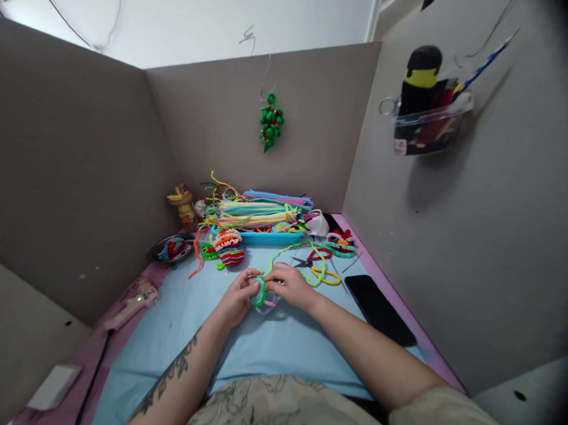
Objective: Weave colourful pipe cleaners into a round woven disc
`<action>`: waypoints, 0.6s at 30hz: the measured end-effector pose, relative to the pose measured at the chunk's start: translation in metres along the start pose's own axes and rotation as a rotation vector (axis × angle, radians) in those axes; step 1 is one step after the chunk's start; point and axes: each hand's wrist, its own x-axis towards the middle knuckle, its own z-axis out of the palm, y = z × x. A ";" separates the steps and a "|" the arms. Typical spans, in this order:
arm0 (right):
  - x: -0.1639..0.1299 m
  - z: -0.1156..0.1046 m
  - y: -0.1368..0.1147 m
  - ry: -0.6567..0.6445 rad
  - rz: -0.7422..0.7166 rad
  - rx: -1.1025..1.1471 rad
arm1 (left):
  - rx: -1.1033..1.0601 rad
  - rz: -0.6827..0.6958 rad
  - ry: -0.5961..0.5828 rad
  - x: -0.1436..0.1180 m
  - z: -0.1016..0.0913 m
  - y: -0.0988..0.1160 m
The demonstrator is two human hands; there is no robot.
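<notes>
Both hands meet over the light blue mat (184, 309) at the middle of the desk. My left hand (238, 297) and my right hand (290, 285) together pinch a small green pipe-cleaner loop (259, 293), bent into a ring between the fingers. A purple loop (270, 305) hangs just under it. A long light-green pipe cleaner (289, 248) trails from the hands toward the back. Just beyond lie a striped multicoloured pipe-cleaner figure (229, 247) and small scissors (305, 262).
A blue tray (263, 238) heaped with coloured pipe cleaners (255, 212) stands at the back. A round metal dish (172, 248) and a glue gun (131, 303) are on the left, a black phone (378, 309) on the right. Grey partition walls enclose the desk; a green ornament (270, 121) hangs on the back one.
</notes>
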 end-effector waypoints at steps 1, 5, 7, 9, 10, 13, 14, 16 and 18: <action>0.000 0.000 0.001 -0.005 0.017 0.010 | -0.003 0.007 -0.003 0.000 0.000 0.000; 0.002 0.001 0.004 -0.052 0.136 0.077 | 0.039 0.019 -0.001 0.000 -0.001 -0.001; 0.002 0.002 0.005 -0.088 0.174 0.105 | 0.076 0.031 0.004 0.000 0.000 0.000; 0.002 0.004 0.005 -0.115 0.183 0.124 | 0.100 0.037 0.008 -0.001 0.001 0.001; 0.002 0.004 0.005 -0.121 0.185 0.132 | 0.107 0.037 0.010 -0.001 0.002 0.001; 0.003 0.004 0.007 -0.098 0.200 0.170 | 0.107 0.037 0.011 -0.001 0.004 0.002; 0.003 0.003 0.008 -0.077 0.204 0.186 | 0.099 0.039 0.009 -0.001 0.003 0.001; 0.004 0.001 0.009 -0.024 0.202 0.203 | 0.077 0.046 0.020 0.001 0.001 0.001; 0.005 -0.001 0.010 -0.005 0.196 0.198 | 0.060 0.061 0.058 0.003 -0.002 0.000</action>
